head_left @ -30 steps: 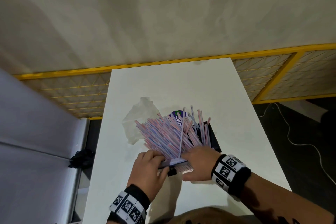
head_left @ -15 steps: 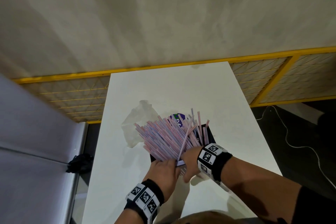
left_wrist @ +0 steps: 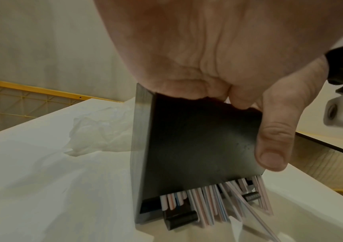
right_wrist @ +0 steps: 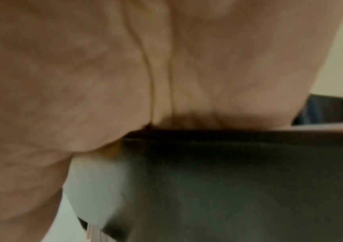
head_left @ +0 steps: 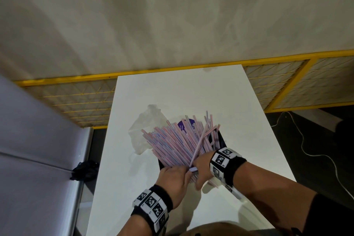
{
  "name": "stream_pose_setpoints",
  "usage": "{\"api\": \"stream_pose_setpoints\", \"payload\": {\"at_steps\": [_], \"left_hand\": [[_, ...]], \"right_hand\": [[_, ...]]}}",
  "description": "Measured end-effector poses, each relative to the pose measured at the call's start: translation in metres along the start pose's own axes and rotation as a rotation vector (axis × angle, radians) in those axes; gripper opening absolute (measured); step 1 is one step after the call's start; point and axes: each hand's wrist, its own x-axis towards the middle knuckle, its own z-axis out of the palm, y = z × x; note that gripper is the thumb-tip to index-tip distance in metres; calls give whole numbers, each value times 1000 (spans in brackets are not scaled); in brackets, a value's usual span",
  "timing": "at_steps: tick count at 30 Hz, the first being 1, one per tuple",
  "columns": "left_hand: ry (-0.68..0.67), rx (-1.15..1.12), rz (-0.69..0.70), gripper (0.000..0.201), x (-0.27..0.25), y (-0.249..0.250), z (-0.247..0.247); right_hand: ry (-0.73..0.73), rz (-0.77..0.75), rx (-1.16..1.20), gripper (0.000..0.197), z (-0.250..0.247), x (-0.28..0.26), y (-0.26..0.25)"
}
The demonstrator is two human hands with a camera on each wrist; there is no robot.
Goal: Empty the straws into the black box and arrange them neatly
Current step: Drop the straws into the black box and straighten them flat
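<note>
Straws [head_left: 180, 143]: pale pink and white with thin blue stripes.
Black box [left_wrist: 197, 144]: matt black outside; its side wall shows grey in the left wrist view.
Bench [head_left: 182, 90]: plain white.
Plastic bag [head_left: 145, 126]: clear, colourless, crumpled.
Label [head_left: 186, 125] behind the straws: purple with small white print, unreadable.
Wristbands [head_left: 151, 205]: black, carrying white tiles with black square marker patterns.
Fence [head_left: 287, 80]: yellow frame with yellow wire grid.
Wall [head_left: 172, 15]: mottled beige-grey.
Cable [head_left: 314, 149]: white, on the dark floor.

Straws [head_left: 178, 143] crowd the box [head_left: 222, 140] — bag [head_left: 145, 128] alongside.
</note>
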Motion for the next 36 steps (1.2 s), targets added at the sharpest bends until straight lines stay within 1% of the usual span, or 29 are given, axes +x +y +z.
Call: {"api": "stream_pose_setpoints", "payload": {"at_steps": [4, 8, 10, 13, 15, 18, 20, 21, 26, 29, 32, 36], "left_hand": [[-4, 50, -27, 47, 2, -2, 7], [12, 33, -23, 49, 4, -5, 11], [23, -2, -25, 51, 4, -4, 11], [30, -40, -51, 44, 5, -2, 9], [29, -31, -65, 40, 5, -1, 7], [38, -4, -73, 37, 5, -1, 5], [49, 22, -72, 36, 3, -1, 4], [54, 23, -75, 37, 2, -2, 4], [51, -78, -70, 37, 3, -1, -2], [28, -83, -47, 36, 4, 0, -5], [12, -41, -15, 34, 5, 2, -6], [11, -42, -13, 29, 5, 4, -4]], "right_hand": [[26, -20, 41, 58, 0, -4, 1], [107, -59, 72, 47, 6, -7, 2], [174, -70, 64, 47, 8, -8, 4], [273, -79, 52, 47, 12, -11, 6], [338, -108, 66, 43, 15, -15, 7], [479, -133, -10, 48, 21, -27, 12], [579, -148, -38, 44, 27, -37, 17], [600, -155, -44, 42, 30, -42, 18], [525, -137, -40, 41, 41, -52, 17], [454, -117, -14, 38, 42, -47, 14], [382, -83, -43, 45, 38, -39, 10], [286, -24, -42, 52, 25, -30, 7]]}}
